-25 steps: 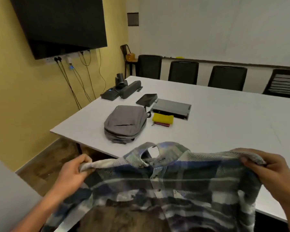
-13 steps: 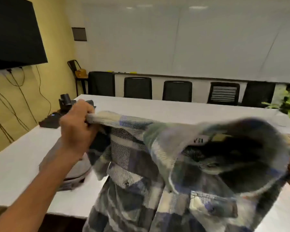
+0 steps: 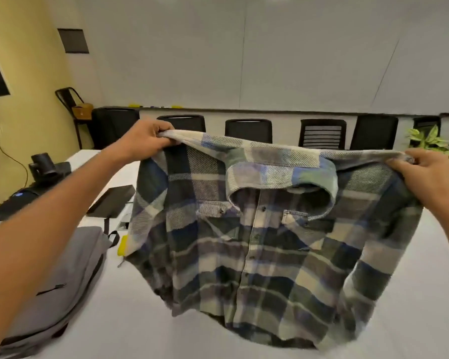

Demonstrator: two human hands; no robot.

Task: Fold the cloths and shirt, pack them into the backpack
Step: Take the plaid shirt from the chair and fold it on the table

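Our left hand (image 3: 145, 137) pinches one shoulder of the shirt (image 3: 265, 229), our right hand (image 3: 430, 174) curls round the other, and it hangs spread over the table (image 3: 130, 322), hem brushing the top. We'd lower it flat, buttons down, keeping both shoulders level and taut so no creases set. The backpack (image 3: 60, 275) lies shut just to the left. Half a second ago the shirt was bunched and twisting between our hands; now it's wide open, front facing away.

plaid shirt (image 3: 270, 242) | held spread, hem on table | grey backpack (image 3: 55, 275) flat, left
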